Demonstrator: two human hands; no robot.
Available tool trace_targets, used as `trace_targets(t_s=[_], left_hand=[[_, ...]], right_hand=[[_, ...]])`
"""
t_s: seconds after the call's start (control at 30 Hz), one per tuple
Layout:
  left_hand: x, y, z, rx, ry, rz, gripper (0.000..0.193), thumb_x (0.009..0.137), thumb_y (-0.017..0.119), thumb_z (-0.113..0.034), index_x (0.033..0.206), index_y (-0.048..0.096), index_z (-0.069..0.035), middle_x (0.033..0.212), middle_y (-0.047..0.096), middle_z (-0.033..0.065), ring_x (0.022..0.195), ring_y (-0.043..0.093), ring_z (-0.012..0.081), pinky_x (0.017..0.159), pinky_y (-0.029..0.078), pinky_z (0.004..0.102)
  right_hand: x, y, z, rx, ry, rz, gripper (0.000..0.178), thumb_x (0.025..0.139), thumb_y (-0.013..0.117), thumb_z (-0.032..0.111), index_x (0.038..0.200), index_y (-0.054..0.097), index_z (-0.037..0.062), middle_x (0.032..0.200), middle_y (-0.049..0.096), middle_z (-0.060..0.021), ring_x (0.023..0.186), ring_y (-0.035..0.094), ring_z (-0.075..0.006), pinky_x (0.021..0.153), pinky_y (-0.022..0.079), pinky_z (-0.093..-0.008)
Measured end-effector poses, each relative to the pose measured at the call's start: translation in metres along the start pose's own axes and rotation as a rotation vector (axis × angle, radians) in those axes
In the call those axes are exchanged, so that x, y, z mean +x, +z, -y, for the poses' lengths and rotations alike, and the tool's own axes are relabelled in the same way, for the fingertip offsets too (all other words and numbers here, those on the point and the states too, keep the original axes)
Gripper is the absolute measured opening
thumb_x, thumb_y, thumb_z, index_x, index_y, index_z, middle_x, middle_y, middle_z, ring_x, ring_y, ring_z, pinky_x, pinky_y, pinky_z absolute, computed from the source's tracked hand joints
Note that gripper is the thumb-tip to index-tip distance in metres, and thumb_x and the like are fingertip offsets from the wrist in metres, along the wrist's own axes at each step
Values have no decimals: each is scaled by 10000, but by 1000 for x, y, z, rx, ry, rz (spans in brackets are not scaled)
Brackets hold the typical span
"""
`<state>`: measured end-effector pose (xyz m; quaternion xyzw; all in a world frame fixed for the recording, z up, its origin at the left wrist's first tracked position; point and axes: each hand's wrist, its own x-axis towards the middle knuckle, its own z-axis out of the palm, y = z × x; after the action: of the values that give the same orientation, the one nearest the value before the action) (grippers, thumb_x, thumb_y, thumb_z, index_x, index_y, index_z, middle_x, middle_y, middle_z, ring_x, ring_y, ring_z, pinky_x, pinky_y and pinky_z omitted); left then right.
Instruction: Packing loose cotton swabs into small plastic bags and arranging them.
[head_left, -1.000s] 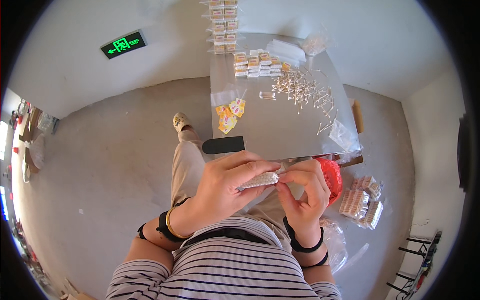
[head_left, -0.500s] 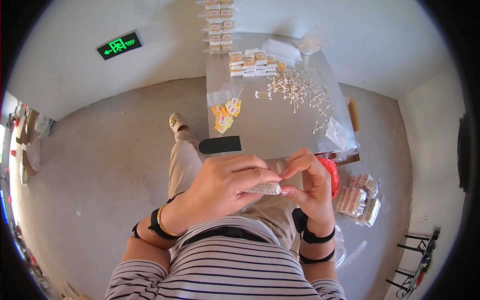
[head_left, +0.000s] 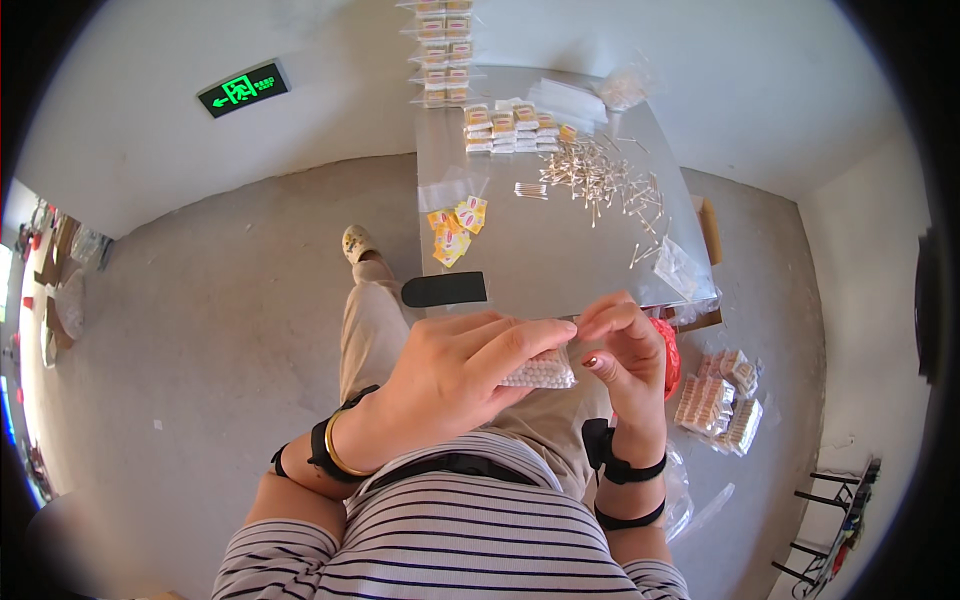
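My left hand (head_left: 455, 362) is wrapped over a small pack of cotton swabs (head_left: 540, 374), held in front of my waist. White rounded tips show in dense rows at the pack's right end, with clear film around them; the rest lies under my fingers. Just right of the pack, my right hand (head_left: 628, 355) has its thumb and forefinger apart. Its fingertips are close to my left forefinger's tip, and I cannot tell if they touch it. Nothing shows between the right fingers.
On the metal table (head_left: 560, 265), loose cotton swabs (head_left: 595, 175) lie scattered by stacked swab packs (head_left: 508, 130). Yellow cards (head_left: 455, 232) and a black pad (head_left: 444, 289) are at its left. A red bag (head_left: 667, 350) and bundled packs (head_left: 712, 398) sit at the right.
My right thumb has come off the pack's end and the right fingers have spread. The left forefinger has stretched out along the pack's top, and more of the swab tips show.
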<state>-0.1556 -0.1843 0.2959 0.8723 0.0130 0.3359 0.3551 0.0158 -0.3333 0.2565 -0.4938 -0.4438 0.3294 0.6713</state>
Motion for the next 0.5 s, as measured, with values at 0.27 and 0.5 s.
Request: trace_targets(t_s=[0.27,0.5], left_hand=[[-1,6,5,25,110,-144,531,690,867,-35,1170,644,-72,965,750,69,791,742,236,671,589,319],[-6,6,15,-39,12,-120,480,733,870,-53,1161,652,-60,980,742,90,840,739,243,727,584,304]], right_hand=[[-4,19,-26,162,257,74,397,873,726,14,1256,626,-13,1274,632,-108,1237,563,-185,1033,434,-353],[-3,19,-48,101,172,81,244,934,640,-19,1172,681,8,1133,681,-36,1095,605,-118,1005,450,-294]])
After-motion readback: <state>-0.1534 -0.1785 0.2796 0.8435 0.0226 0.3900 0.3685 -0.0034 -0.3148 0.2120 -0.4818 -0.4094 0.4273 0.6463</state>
